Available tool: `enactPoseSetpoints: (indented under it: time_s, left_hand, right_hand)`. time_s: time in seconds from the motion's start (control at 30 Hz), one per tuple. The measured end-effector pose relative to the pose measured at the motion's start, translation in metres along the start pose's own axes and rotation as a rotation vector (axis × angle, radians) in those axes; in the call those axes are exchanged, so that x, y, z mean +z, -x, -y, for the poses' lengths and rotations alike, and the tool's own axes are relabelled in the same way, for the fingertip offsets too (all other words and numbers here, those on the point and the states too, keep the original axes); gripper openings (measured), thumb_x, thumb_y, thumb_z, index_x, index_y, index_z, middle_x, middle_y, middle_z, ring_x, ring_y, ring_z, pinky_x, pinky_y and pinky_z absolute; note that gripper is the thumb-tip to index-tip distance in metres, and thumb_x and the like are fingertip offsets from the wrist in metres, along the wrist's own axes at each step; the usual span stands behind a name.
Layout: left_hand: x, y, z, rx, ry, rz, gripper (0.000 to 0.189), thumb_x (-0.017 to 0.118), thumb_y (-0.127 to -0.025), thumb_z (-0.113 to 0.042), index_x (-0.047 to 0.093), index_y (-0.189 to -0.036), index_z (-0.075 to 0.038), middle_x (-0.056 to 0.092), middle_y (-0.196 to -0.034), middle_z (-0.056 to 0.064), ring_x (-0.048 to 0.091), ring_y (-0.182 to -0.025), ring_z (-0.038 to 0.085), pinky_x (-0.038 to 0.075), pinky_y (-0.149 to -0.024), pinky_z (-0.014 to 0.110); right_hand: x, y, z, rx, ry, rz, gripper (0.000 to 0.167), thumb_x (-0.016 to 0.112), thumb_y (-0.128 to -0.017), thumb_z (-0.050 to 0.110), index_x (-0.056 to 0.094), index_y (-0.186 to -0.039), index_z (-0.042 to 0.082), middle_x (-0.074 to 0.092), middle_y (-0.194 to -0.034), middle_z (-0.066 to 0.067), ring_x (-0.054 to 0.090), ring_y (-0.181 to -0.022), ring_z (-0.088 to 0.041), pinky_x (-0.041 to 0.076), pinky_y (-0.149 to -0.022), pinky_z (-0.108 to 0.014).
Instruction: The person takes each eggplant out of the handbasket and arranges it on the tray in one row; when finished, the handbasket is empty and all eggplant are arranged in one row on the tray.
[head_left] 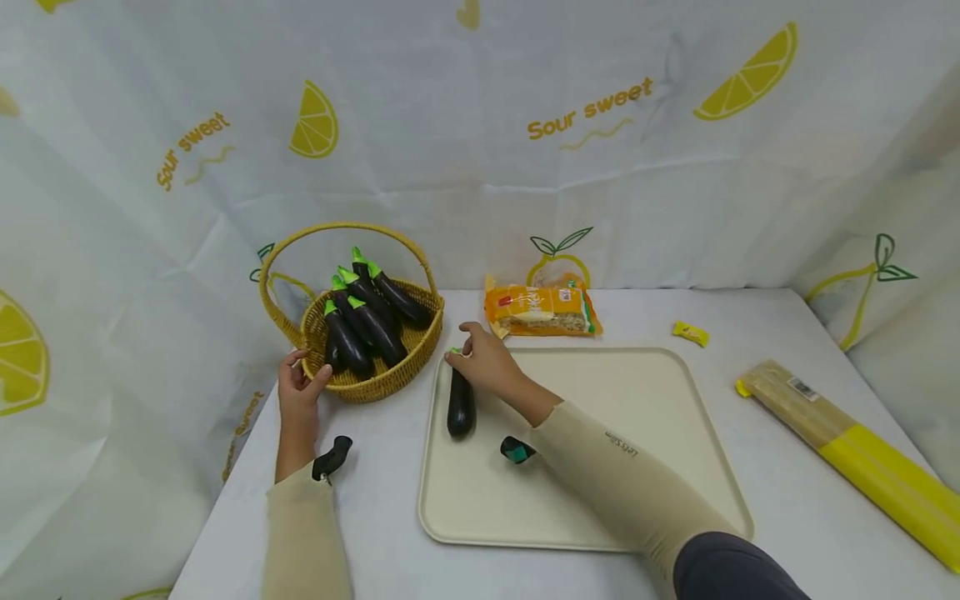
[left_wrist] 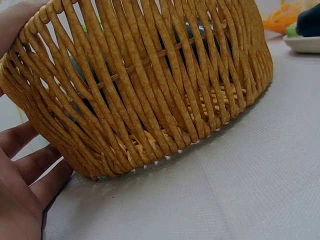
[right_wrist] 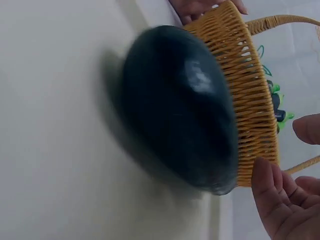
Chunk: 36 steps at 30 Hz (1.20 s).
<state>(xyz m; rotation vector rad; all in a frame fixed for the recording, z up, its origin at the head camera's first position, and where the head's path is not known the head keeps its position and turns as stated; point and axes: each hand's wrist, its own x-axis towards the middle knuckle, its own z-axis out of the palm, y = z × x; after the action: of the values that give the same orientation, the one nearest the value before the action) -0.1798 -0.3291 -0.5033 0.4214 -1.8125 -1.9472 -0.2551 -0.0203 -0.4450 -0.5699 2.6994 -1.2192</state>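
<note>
Your left hand (head_left: 300, 396) grips the basket (head_left: 386, 385) by its rim, presumably to steady it, while your right hand (head_left: 491, 365), thumb and fingers apart, hovers at the far end of the eggplant (head_left: 461, 410) lying on the tray (head_left: 622, 400).

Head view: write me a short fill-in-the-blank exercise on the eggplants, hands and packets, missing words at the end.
1. The eggplants in the wicker basket have ____ stem ends.
2. Just ____ eggplant lies on the tray, by the right hand.
3. The left hand holds the rim of the ____.
4. The small yellow packet lies to the ____ of the orange packet.

Missing words: green; one; basket; right.
</note>
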Motion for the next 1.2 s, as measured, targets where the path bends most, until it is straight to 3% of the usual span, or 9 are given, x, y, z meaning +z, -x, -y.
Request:
enactPoseSetpoints:
  time_s: [0.17,0.33,0.47,0.6,0.7,0.9,1.03,1.2]
  left_hand:
    - [0.001,0.000,0.000,0.003,0.007,-0.006,0.051,0.068,-0.091,-0.009,0.039,-0.132,-0.020,0.043,-0.144,0.013,0.047,-0.121,0.020,0.040,-0.097,0.023]
    - [-0.001,-0.002,0.001,0.001,0.010,-0.005,0.050,0.068,-0.092,-0.009,0.039,-0.131,-0.020,0.043,-0.144,0.014,0.047,-0.122,0.018,0.039,-0.099,0.023]
    - [-0.001,-0.002,0.003,-0.013,0.007,0.009,0.050,0.068,-0.092,-0.010,0.039,-0.132,-0.021,0.043,-0.144,0.013,0.046,-0.122,0.018,0.039,-0.099,0.024]
    - [-0.001,-0.002,0.002,-0.016,-0.006,0.008,0.050,0.068,-0.092,-0.010,0.038,-0.131,-0.021,0.042,-0.145,0.012,0.046,-0.124,0.019,0.038,-0.101,0.026]
    - [-0.002,-0.002,0.001,-0.008,-0.006,0.005,0.050,0.067,-0.092,-0.010,0.038,-0.132,-0.021,0.042,-0.145,0.012,0.045,-0.125,0.020,0.037,-0.103,0.029]
    - [-0.001,-0.002,0.004,-0.017,-0.013,-0.004,0.051,0.069,-0.092,-0.013,0.039,-0.132,-0.022,0.044,-0.144,0.010,0.045,-0.125,0.020,0.036,-0.105,0.031]
    - [0.000,-0.002,0.005,-0.014,-0.008,0.001,0.052,0.069,-0.091,-0.013,0.038,-0.133,-0.021,0.043,-0.145,0.010,0.046,-0.126,0.020,0.036,-0.105,0.031]
    - [-0.002,-0.002,0.002,-0.015,-0.020,0.000,0.052,0.069,-0.092,-0.014,0.038,-0.133,-0.021,0.043,-0.144,0.011,0.046,-0.124,0.020,0.037,-0.103,0.029]
  right_hand:
    - [0.001,-0.024,0.030,-0.116,0.012,0.031,0.056,0.065,-0.094,0.034,0.046,-0.140,0.009,0.059,-0.098,-0.001,0.057,-0.077,-0.014,0.048,-0.067,-0.029]
    - [0.021,-0.052,0.058,-0.237,0.016,0.075,0.054,0.064,-0.095,0.031,0.046,-0.140,0.007,0.057,-0.101,-0.002,0.055,-0.079,-0.014,0.047,-0.070,-0.028]
    - [0.041,-0.068,0.070,-0.239,0.120,0.102,0.057,0.063,-0.096,0.035,0.044,-0.142,0.008,0.057,-0.111,-0.004,0.056,-0.090,-0.015,0.048,-0.076,-0.030]
    - [0.057,-0.077,0.073,-0.193,0.242,0.126,0.064,0.062,-0.095,0.041,0.038,-0.146,0.011,0.050,-0.134,-0.008,0.053,-0.115,-0.019,0.045,-0.093,-0.034]
    - [0.065,-0.082,0.076,-0.180,0.321,0.126,0.068,0.061,-0.094,0.044,0.035,-0.147,0.010,0.045,-0.142,-0.009,0.050,-0.122,-0.022,0.042,-0.098,-0.035]
    - [0.071,-0.081,0.077,-0.162,0.422,0.108,0.065,0.060,-0.096,0.040,0.036,-0.147,0.009,0.053,-0.134,-0.008,0.056,-0.114,-0.020,0.046,-0.092,-0.033]
    - [0.072,-0.079,0.077,-0.153,0.444,0.091,0.062,0.058,-0.096,0.037,0.035,-0.147,0.009,0.063,-0.117,-0.005,0.062,-0.093,-0.016,0.051,-0.076,-0.031]
    - [0.070,-0.079,0.077,-0.144,0.299,0.074,0.064,0.061,-0.095,0.036,0.034,-0.147,0.009,0.067,-0.099,-0.004,0.059,-0.064,-0.014,0.048,-0.056,-0.030]
